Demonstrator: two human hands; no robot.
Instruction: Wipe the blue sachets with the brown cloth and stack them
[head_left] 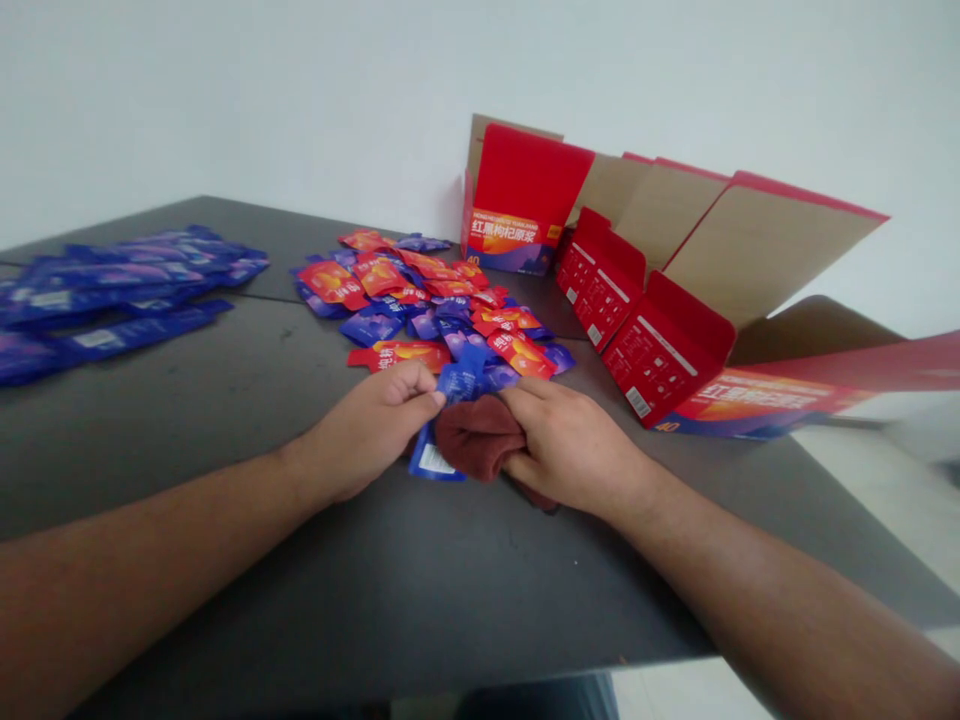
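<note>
My left hand (390,415) pinches the edge of a blue sachet (439,458) with a white label. A brown cloth (480,437) is bunched in my right hand (566,440) and pressed against the right side of that sachet, covering part of it. Just beyond my hands lies a loose pile of red sachets (405,354) and blue sachets (373,325) on the dark table (360,600). Both hands are close together, low over the table, with the fingertips of each partly hidden.
Long blue-purple packets (135,275) lie stacked at the left. Behind the pile stands a red box (517,205) with its flap up. More open red boxes (660,350) with raised flaps line the right side. A pale wall (262,110) rises behind the table.
</note>
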